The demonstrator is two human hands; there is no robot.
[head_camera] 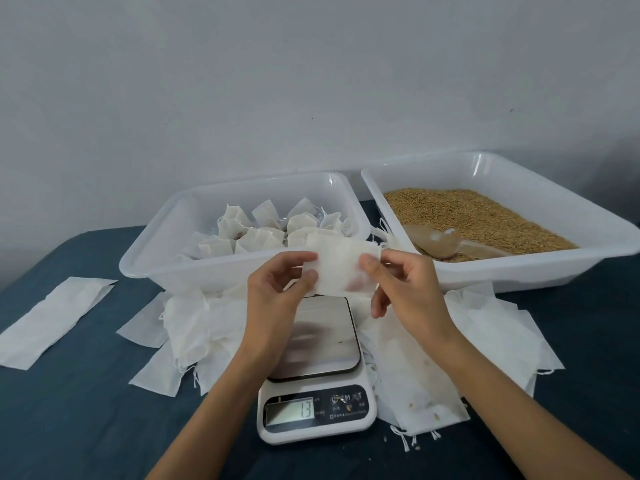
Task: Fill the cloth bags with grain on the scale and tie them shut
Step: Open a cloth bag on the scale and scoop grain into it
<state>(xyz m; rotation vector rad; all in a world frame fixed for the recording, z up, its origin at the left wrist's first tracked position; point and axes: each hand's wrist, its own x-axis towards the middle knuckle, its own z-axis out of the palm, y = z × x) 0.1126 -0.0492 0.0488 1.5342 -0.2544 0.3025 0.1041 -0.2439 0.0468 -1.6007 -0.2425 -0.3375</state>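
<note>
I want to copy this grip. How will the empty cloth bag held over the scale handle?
Probably floppy: the cloth bag needs the left hand and right hand pinching opposite ends. Likely very light, being thin. It should not slip easily, since fingertip pinches suffice.

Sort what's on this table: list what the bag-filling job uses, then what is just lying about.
In use: empty cloth bag held by left hand and right hand; scale; grain tray; scoop; tray of filled bags.
Lying about: flat white sheet, far left.
</note>
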